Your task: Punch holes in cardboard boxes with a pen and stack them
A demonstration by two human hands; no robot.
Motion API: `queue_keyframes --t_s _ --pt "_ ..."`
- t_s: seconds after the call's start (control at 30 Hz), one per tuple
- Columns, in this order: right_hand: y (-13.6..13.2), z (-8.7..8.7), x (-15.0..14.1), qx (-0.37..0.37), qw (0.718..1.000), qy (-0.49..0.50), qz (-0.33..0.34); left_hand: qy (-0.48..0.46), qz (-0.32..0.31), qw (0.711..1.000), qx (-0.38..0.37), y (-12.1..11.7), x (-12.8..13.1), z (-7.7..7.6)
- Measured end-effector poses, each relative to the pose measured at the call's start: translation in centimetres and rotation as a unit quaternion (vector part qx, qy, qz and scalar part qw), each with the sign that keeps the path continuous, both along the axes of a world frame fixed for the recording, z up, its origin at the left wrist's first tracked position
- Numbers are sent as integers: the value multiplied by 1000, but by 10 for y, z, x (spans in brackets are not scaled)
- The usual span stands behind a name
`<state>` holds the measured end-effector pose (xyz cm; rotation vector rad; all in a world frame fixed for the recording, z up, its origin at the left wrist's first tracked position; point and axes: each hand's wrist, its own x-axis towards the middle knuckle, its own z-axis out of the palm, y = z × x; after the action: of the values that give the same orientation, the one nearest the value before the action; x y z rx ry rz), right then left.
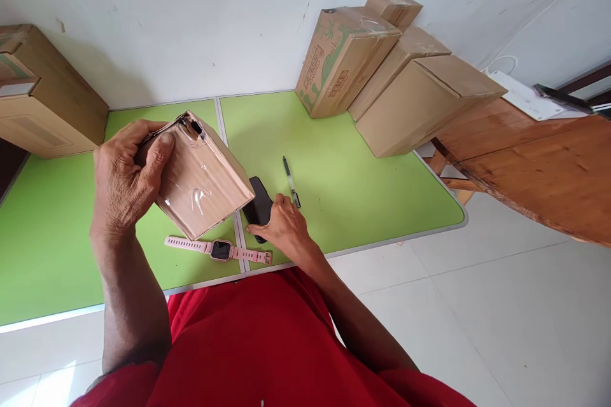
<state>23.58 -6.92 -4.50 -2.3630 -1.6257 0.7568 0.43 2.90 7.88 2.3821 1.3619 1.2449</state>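
The person's left hand (126,172) pinches a brown cardboard box (200,184), thumb on its taped face and the other fingers out of sight behind. The right hand (286,222) reaches across a flat black smartphone (259,198), thumb at one long edge and fingers at the other; how firmly this grip presses cannot be told.

The phone lies on a light green bench (258,133) with a metal rim. The box is tilted, raised to the left of the phone, one corner overlapping it in this view. Left of the phone and nearer the person, a pink-strapped smartwatch (220,250) is stretched out, dark screen upward. Just right of the phone lies a slim black-and-clear pen (288,175). Well beyond the phone, to the right, stand several brown cardboard cartons (334,70); far left is another large brown carton (67,102).

The left grip sits beside a torn, holed corner, so weakened cardboard might give way and drop the box onto phone or watch. A loose right grip could let the smooth phone slip; those knuckles could also nudge the pen.
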Motion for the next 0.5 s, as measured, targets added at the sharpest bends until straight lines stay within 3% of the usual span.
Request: queue_keyframes --t_s 0.1,0.23,0.3,0.4,0.43,0.5 --pt "-1 -3 16 14 990 142 -16 4 8 1000 -18 -2 1 2" --pt "-13 -4 28 2 952 307 -8 4 1 999 -36 -4 1 3" --pt "-26 -3 34 -19 891 450 -55 -3 -1 999 -35 -5 1 3" --pt "-54 2 44 -41 735 660 -149 -5 7 999 -40 -7 1 2" --pt "-64 5 47 -35 702 691 -168 -4 11 999 -44 -8 1 3" --pt "-81 16 53 -2 667 723 -182 -2 15 999 -49 -9 1 4"
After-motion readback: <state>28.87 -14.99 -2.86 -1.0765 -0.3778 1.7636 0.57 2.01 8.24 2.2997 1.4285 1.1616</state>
